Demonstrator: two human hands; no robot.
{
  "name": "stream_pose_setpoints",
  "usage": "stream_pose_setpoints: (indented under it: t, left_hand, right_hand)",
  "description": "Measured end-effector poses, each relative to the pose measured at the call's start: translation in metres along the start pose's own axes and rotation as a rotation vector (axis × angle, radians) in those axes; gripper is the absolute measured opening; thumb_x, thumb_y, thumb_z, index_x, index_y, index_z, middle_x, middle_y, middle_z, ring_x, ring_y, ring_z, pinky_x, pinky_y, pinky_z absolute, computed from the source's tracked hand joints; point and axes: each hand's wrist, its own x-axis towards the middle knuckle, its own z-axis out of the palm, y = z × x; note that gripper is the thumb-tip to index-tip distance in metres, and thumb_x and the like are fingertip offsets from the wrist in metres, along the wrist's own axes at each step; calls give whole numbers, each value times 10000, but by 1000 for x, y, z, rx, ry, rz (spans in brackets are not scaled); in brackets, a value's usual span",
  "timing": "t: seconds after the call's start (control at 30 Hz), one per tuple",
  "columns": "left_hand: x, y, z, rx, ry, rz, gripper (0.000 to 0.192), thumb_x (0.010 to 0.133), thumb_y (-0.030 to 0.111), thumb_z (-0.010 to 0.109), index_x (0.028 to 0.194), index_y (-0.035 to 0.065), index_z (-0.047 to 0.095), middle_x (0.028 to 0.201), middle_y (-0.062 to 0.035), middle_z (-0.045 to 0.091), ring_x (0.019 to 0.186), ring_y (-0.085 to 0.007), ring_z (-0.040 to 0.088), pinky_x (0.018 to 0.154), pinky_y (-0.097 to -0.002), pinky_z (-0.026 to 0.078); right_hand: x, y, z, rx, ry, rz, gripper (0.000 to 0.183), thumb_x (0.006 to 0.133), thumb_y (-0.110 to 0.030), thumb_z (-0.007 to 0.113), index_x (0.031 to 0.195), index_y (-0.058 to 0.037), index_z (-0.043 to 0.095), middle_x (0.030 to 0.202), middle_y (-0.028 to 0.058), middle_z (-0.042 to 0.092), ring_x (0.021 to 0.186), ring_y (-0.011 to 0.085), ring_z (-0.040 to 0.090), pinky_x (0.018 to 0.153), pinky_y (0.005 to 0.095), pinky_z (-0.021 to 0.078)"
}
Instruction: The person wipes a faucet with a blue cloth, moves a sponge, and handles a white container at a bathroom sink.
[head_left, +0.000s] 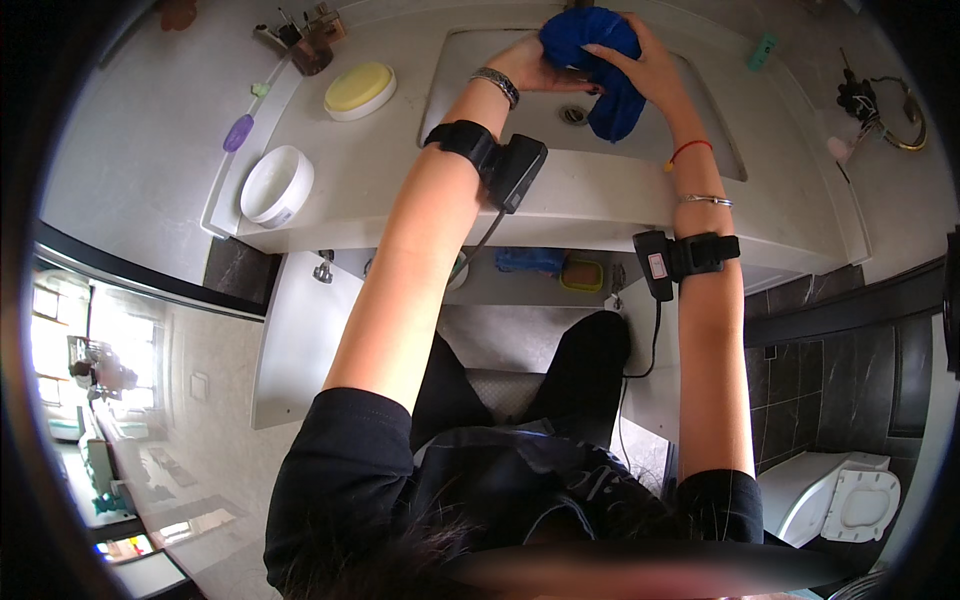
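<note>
Both of my hands are over the rectangular sink basin (480, 112) at the top of the view, with a dark blue cloth (589, 37) between them. My left hand (536, 67) supports it from the lower left, its fingers partly under the cloth. My right hand (637, 64) grips the cloth from the right, thumb across its front. One end of the cloth hangs down into the basin beside the drain (574, 114). A small white patch shows beneath the cloth; I cannot tell what it is.
Left on the counter stand a yellow-topped white round container (360, 88), a white bowl (277, 187) and a brown cup with brushes (309, 54). A small green item (762, 52) lies right of the basin. Below, the cabinet doors (300, 345) stand ajar; a toilet (832, 499) is at lower right.
</note>
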Motion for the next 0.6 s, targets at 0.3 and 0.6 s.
stream_pose_setpoints:
  t: [0.3,0.6]
  left_hand:
    - [-30,4,23,132,-81,211,608,894,325,745,1363,27,497,1348,-244,526,1187,-390,582,1022,-574,502]
    - [-21,-1,17,957,-29,175,709,688,409,896,1237,42,638,1185,-134,664,1042,-219,659,950,-317,515]
  right_hand:
    - [-3,5,-4,-75,-99,-64,792,727,-521,818,1383,-191,521,1256,144,662,1151,328,647,992,427,501]
    - [-5,11,-7,-444,-272,-25,726,728,-394,816,1377,-270,515,1137,144,699,1059,364,667,899,467,539]
